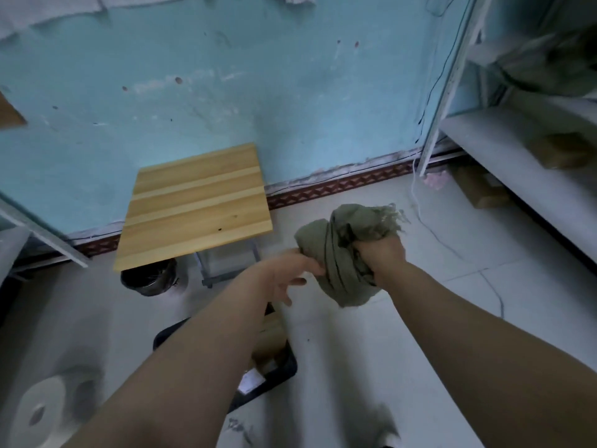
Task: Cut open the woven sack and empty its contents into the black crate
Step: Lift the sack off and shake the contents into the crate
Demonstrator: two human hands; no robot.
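The olive-green woven sack [336,253] is crumpled into a limp bundle in the air above the floor, its frayed cut edge sticking out at the top right. My right hand [382,253] grips the bundle in a fist. My left hand [290,273] touches the sack's left side, thumb and forefinger on the fabric and the other fingers loose. Below my left forearm sits the black crate [284,373] on the floor, mostly hidden by the arm; brown parcels [271,337] show inside it.
A small wooden folding table [197,205] stands against the turquoise wall, a dark metal bin [150,279] under it. White shelving [517,176] with cardboard boxes lines the right. A paper roll [42,405] lies at the lower left. A thin cable [458,250] crosses the floor.
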